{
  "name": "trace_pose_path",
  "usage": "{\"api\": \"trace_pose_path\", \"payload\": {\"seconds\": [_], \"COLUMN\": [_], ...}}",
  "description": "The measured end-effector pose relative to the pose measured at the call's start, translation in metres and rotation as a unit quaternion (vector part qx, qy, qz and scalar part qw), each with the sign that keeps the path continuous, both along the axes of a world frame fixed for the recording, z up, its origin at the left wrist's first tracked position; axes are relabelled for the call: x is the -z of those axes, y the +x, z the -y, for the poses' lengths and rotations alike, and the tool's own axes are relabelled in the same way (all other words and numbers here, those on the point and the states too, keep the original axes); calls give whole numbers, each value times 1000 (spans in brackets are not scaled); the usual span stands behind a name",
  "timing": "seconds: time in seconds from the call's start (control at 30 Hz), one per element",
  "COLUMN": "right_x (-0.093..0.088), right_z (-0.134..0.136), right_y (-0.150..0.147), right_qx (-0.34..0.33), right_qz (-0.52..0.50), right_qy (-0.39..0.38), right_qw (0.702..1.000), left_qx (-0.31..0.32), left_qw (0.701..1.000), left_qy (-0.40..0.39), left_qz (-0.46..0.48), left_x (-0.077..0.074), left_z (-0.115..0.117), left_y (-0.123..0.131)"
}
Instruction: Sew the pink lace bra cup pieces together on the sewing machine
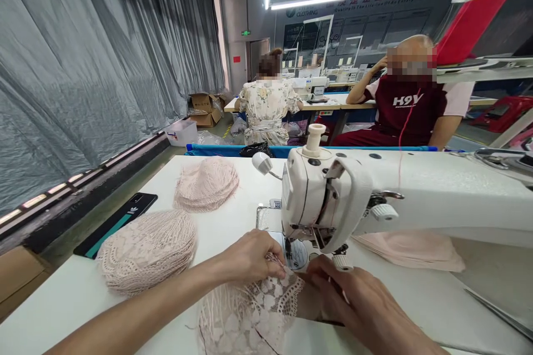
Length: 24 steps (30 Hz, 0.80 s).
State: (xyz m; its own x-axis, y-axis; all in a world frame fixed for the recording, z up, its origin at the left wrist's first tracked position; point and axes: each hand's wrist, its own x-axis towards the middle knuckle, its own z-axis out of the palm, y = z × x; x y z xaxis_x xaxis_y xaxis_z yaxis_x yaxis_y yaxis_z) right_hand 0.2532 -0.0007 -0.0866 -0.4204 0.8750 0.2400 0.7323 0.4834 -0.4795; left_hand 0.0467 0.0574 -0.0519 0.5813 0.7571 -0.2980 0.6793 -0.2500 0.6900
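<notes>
My left hand is closed, pinching the gathered edge of a pale pink lace piece just left of the needle area. The lace hangs down toward the table's front, with loose threads along it. To its right, my right hand has its fingers curled together below the presser foot. What those fingers pinch is partly hidden; a tan patch of fabric shows between them and the lace. Above both hands stands the white sewing machine head, with a pink thread running down to it.
Two stacks of pink lace pieces, one nearer and one farther, lie on the left. A dark phone-like case is beside them. Under the machine arm are smooth pink pieces; tweezers lie right. Two people sit beyond the table.
</notes>
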Motion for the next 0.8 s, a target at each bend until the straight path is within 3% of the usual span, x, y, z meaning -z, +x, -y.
{"api": "trace_pose_path", "payload": {"seconds": [0.13, 0.27, 0.57, 0.8], "right_x": [2, 5, 6, 12], "right_z": [-2, -3, -2, 0], "right_y": [11, 14, 11, 7], "right_qx": [-104, -184, -191, -181], "right_qz": [54, 127, 92, 64], "right_qy": [160, 208, 204, 247], "right_qw": [980, 952, 956, 950], "left_qx": [17, 25, 40, -34], "left_qw": [999, 999, 992, 967], "left_qy": [18, 26, 74, 192], "left_qz": [-22, -35, -91, -164], "left_x": [-1, -1, -4, -4], "left_z": [-2, -5, -9, -22], "left_y": [4, 7, 12, 13]}}
